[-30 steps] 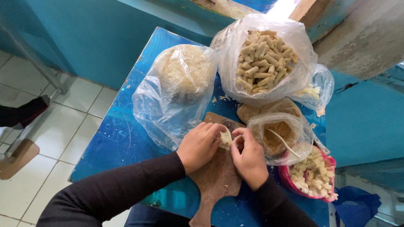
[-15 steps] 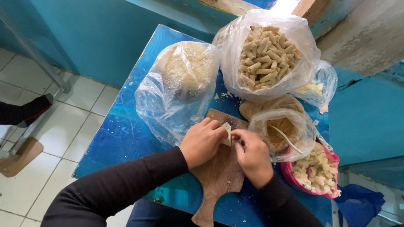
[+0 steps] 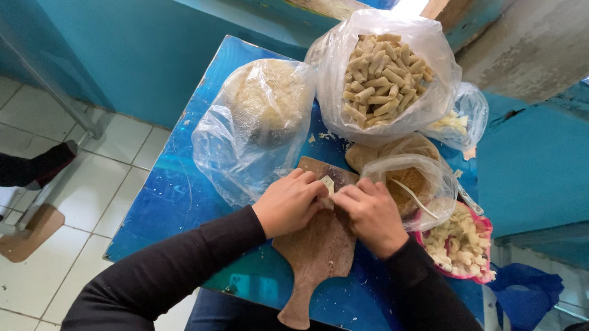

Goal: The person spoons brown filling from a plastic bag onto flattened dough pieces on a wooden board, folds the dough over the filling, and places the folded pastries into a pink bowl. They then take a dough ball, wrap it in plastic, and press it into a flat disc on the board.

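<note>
My left hand (image 3: 291, 202) and my right hand (image 3: 370, 214) meet over a wooden cutting board (image 3: 316, 254) on a small blue table (image 3: 180, 198). Together the fingers of both pinch a small pale piece of dough (image 3: 327, 185) between them. Black sleeves cover both forearms. The board's handle points toward me, past the table's near edge.
A clear bag of rolled dough sticks (image 3: 382, 73) stands at the far side. A bag with a lump of dough (image 3: 268, 102) lies to the left, a bag of brown filling (image 3: 408, 180) to the right. A pink bowl of pale pieces (image 3: 461, 243) sits at the right edge. White tiled floor lies left.
Both hands stay together over the board, working the small dough piece; the fingers have shifted slightly. The bags and bowl have not moved.
</note>
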